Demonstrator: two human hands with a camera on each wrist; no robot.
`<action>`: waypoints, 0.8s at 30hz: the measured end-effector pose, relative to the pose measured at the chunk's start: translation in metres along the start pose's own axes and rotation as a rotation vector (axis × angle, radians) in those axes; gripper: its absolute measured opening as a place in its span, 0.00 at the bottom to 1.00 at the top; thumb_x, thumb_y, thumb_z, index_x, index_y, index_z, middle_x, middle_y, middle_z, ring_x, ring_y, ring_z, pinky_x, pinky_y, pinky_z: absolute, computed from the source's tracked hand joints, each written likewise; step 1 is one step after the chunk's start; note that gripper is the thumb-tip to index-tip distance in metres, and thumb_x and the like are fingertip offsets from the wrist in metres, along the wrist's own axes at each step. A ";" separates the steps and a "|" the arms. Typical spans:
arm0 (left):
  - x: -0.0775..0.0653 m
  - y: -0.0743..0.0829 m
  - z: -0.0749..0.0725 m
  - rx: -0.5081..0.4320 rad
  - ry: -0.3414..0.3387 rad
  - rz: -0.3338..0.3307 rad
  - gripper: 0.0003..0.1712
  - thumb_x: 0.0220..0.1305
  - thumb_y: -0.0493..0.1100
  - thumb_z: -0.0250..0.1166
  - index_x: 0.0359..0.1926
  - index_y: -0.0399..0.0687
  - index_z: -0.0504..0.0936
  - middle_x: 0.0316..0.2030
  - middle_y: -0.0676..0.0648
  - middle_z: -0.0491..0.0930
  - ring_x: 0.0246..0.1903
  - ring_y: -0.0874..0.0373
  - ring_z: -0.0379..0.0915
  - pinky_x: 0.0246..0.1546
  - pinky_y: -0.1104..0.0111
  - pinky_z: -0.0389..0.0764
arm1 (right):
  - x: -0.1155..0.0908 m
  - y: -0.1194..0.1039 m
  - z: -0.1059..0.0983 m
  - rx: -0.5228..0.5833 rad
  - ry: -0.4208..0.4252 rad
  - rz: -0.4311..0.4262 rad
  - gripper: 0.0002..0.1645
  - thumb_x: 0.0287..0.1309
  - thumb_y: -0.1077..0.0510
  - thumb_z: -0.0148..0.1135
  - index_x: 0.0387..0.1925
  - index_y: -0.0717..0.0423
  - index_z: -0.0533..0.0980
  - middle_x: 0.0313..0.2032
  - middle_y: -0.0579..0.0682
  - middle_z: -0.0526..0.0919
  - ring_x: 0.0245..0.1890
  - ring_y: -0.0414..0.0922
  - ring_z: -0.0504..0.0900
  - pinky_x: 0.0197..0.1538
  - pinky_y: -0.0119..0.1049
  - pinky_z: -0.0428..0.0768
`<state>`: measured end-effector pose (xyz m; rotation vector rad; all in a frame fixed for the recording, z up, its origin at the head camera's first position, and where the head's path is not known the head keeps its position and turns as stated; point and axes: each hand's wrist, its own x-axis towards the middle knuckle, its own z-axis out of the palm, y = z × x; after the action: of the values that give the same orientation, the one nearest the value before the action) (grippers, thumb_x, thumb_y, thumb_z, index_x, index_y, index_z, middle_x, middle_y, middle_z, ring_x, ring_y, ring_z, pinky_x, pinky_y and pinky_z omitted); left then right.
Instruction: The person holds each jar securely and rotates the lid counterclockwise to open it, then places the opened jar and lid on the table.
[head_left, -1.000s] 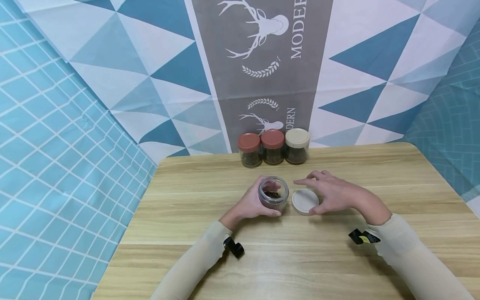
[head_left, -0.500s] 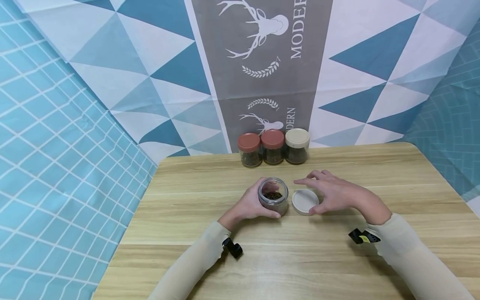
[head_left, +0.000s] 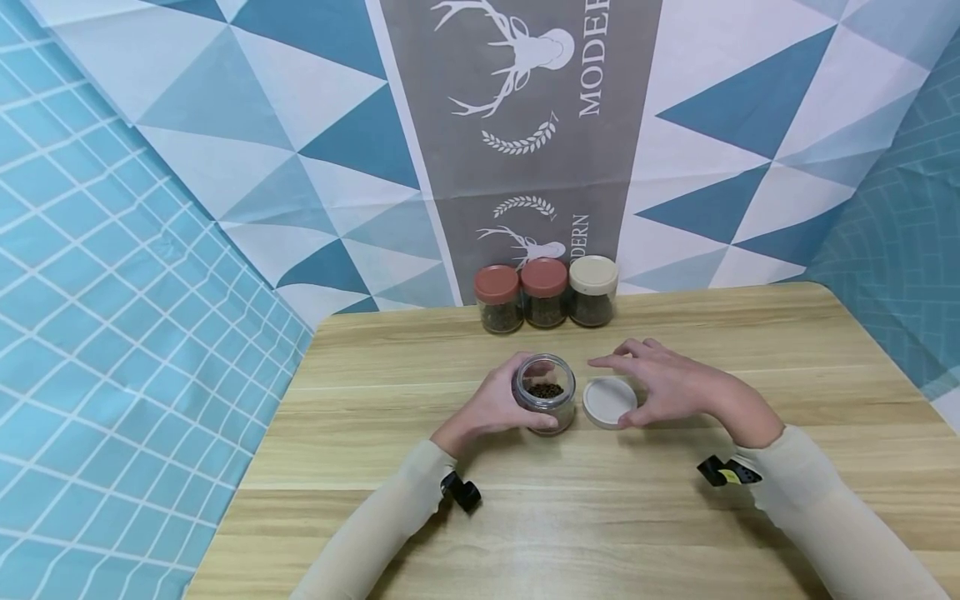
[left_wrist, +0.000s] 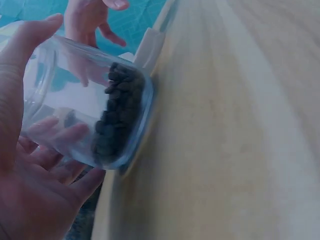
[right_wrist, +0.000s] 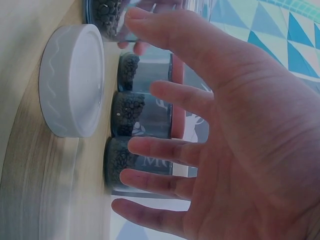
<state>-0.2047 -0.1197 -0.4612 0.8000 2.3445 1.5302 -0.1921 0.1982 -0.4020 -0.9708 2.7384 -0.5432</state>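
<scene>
My left hand (head_left: 497, 403) grips a lidless glass jar (head_left: 564, 410), fingers and thumb curved round its side. Dark bean-like pellets (left_wrist: 120, 112) cover the jar's bottom, which is right at the tabletop in the left wrist view. Just to the right, a white round lid (head_left: 610, 402) lies on the table, its hollow side up, with a wavy pattern on its wall. My right hand (head_left: 671, 385) hovers over the lid's right side, holding nothing; in the right wrist view its fingers (right_wrist: 165, 150) are spread and the lid sits apart from them.
Three closed glass jars line the table's back edge: two with red lids (head_left: 497, 285) (head_left: 544, 278) and one with a cream lid (head_left: 594, 276), all partly filled with dark pellets. Patterned cloth (head_left: 330, 167) hangs behind the wooden table (head_left: 525, 533), and blue checked cloth (head_left: 112, 333) covers the left side.
My left hand has shifted slightly left with the jar, which now stands more upright, its pellets showing more. The right hand and the lid have stayed in place.
</scene>
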 end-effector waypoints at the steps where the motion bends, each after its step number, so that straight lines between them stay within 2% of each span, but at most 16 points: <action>1: 0.000 0.001 -0.002 0.022 0.006 0.006 0.55 0.52 0.37 0.89 0.79 0.42 0.71 0.74 0.37 0.82 0.75 0.42 0.80 0.81 0.51 0.78 | 0.000 0.000 0.000 0.000 0.000 0.000 0.57 0.51 0.38 0.88 0.81 0.46 0.76 0.67 0.60 0.81 0.64 0.60 0.79 0.61 0.66 0.85; 6: 0.004 0.012 -0.009 0.109 0.016 0.050 0.58 0.52 0.40 0.89 0.82 0.43 0.70 0.76 0.40 0.81 0.75 0.44 0.79 0.81 0.50 0.77 | 0.000 0.000 0.000 0.000 -0.002 0.002 0.57 0.51 0.38 0.88 0.81 0.46 0.75 0.67 0.60 0.81 0.64 0.60 0.79 0.61 0.65 0.85; 13: 0.006 0.023 -0.016 0.116 -0.018 0.095 0.55 0.57 0.42 0.86 0.83 0.45 0.70 0.79 0.41 0.78 0.80 0.45 0.74 0.86 0.47 0.72 | 0.000 0.001 0.001 -0.005 0.006 0.000 0.57 0.51 0.38 0.88 0.81 0.46 0.76 0.67 0.60 0.81 0.63 0.60 0.79 0.61 0.65 0.85; 19: 0.001 0.028 -0.023 0.197 0.004 0.136 0.49 0.65 0.52 0.77 0.83 0.44 0.72 0.80 0.40 0.77 0.83 0.43 0.70 0.87 0.42 0.67 | 0.000 0.000 0.001 -0.001 0.000 -0.003 0.56 0.52 0.38 0.87 0.80 0.46 0.76 0.67 0.61 0.81 0.63 0.60 0.79 0.60 0.66 0.85; 24: -0.005 0.031 -0.027 0.286 0.036 0.129 0.46 0.68 0.53 0.71 0.83 0.46 0.72 0.82 0.41 0.75 0.84 0.41 0.69 0.87 0.39 0.66 | 0.000 0.000 0.001 -0.001 0.001 0.002 0.56 0.51 0.38 0.87 0.80 0.46 0.76 0.67 0.61 0.81 0.64 0.60 0.79 0.61 0.66 0.85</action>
<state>-0.2033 -0.1339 -0.4218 1.0128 2.6227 1.2788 -0.1919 0.1977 -0.4030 -0.9687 2.7401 -0.5423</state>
